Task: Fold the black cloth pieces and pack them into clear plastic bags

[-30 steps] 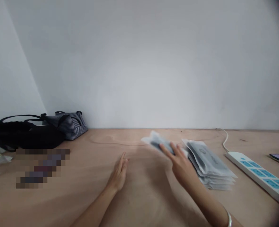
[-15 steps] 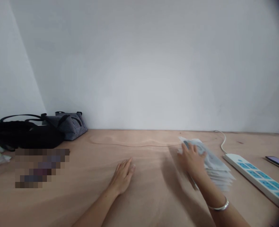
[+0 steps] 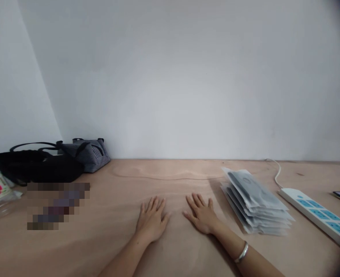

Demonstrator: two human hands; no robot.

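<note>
A plain pale grey wall [image 3: 170,77] rises straight behind a light plywood tabletop [image 3: 72,250], meeting its back edge in a clean line. On the left, a second wall [image 3: 20,84] joins it at a corner. A long, wavy grain line [image 3: 170,176] runs along the wood near the back. Soft, even light brightens the wall's middle, and the wall dims toward the upper right.

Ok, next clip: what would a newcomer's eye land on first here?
First come the left hand and right hand, lying flat on the plywood tabletop at bottom centre, a silver bangle on the right wrist. Just right of them lies a fanned stack of translucent plastic packets with dark contents, beside a white power strip. At far left, a black bag and a striped bag sit near the wall.
</note>
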